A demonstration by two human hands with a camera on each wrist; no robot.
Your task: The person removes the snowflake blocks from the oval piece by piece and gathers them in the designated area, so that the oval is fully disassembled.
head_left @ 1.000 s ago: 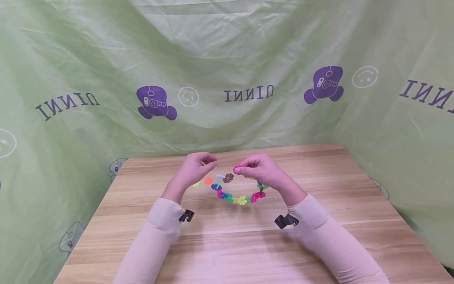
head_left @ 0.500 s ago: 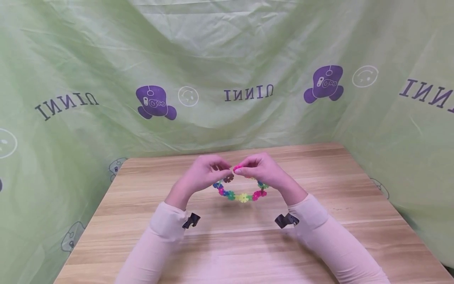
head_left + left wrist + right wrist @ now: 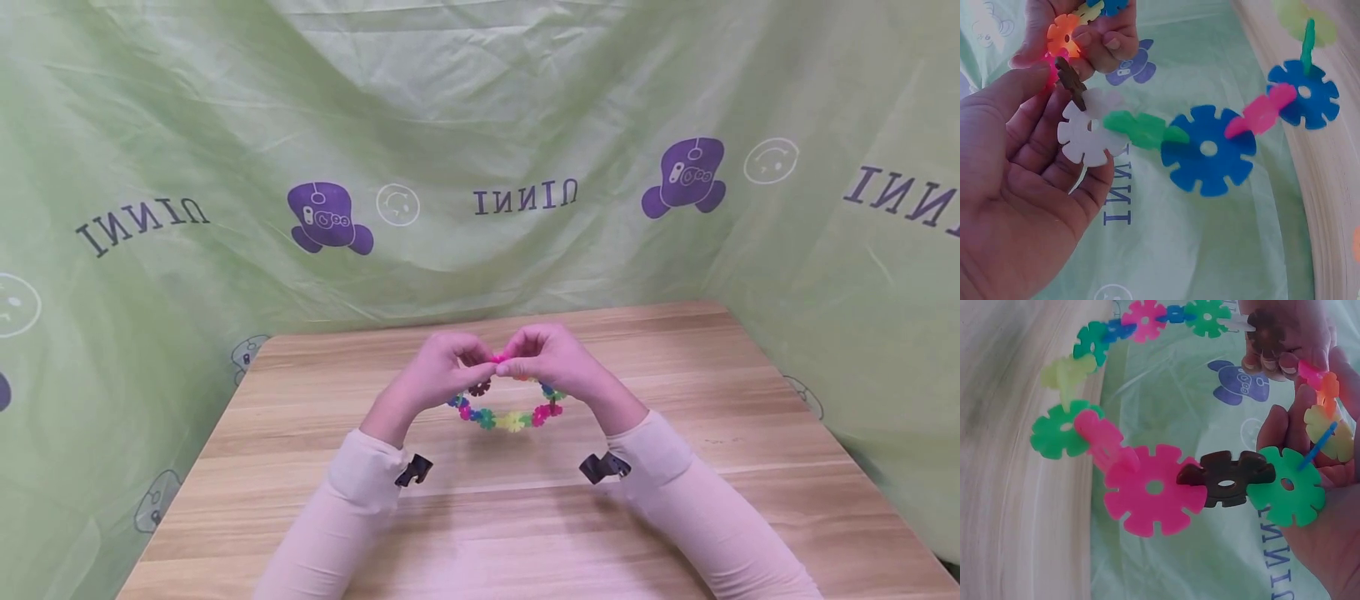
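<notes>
1. Between my two hands, held up over the wooden table (image 3: 525, 517), hangs a chain of snowflake discs (image 3: 510, 417) curved into a near ring, its lowest links sagging toward me below the knuckles.
2. My left hand (image 3: 435, 375) has its fingers curled, pinching one end of the chain: from the left wrist view I see a white disc (image 3: 1088, 134) resting against those fingertips, with a brown disc (image 3: 1071, 80) slotted into it just above.
3. My right hand (image 3: 551, 360) pinches the other end, thumb and forefinger closed on a pink disc (image 3: 498, 358) right where the two hands meet.
4. From the right wrist view, I can make out an orange disc (image 3: 1329, 387) and a pale yellow disc (image 3: 1325, 425) held against the right fingers, with a green disc (image 3: 1285, 484) lying across the palm.
5. Onward from that green disc run a dark brown disc (image 3: 1225, 478) and a large pink disc (image 3: 1154, 487), each wedged into the next.
6. Away from the left fingers, the chain goes on through a green disc (image 3: 1141, 129) and a blue disc (image 3: 1208, 150).
7. Whether the two ends are already slotted together, I cannot tell; the fingertips cover the joint.
8. Beyond both hands hangs a green printed cloth (image 3: 480, 125).
</notes>
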